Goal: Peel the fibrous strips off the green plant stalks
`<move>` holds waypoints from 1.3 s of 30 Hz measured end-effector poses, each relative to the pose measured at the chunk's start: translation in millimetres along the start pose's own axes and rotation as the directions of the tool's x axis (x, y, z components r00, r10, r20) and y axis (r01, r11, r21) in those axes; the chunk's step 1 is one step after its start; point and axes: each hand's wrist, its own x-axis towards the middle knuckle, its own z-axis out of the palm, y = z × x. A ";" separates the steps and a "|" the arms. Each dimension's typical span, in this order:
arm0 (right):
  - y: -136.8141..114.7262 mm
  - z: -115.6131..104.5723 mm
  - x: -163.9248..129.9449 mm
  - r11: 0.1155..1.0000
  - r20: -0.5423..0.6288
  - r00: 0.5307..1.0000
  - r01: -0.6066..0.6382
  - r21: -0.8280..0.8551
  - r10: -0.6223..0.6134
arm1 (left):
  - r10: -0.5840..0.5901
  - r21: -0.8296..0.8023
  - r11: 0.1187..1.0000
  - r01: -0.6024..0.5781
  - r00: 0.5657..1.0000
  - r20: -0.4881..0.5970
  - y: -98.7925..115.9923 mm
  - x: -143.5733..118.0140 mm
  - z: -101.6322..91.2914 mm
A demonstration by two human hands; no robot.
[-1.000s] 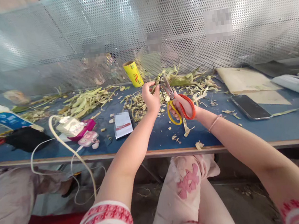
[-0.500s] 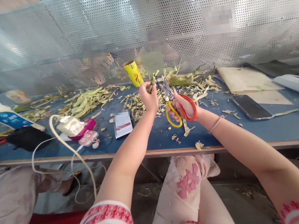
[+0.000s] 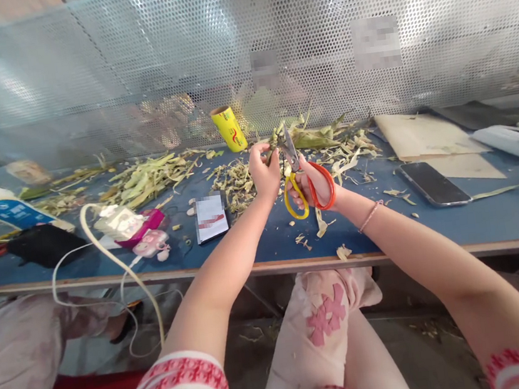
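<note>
A: Since half a second ago the scissors [image 3: 302,180] have been closed in on the stalk and raised slightly

B: A trimming cut appears to be in hand. The small green stalk [image 3: 273,148] is pinched in the left hand [image 3: 265,172] above the blue table [image 3: 503,218]; the handles are gripped by the right hand [image 3: 315,184]

A: Blades are pointed up and away, long axis near upright. Next, a squeeze seems called for

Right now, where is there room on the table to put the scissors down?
Bare blue table lies between the card and the scraps, and right of the phone. The back, by the husks, is crowded.
</note>
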 end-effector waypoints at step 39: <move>11.4 -19.9 16.5 0.878 -0.288 0.892 0.204 -0.433 -0.349 | -0.263 -0.216 0.934 0.286 0.956 0.127 39.2 -8.1 5.3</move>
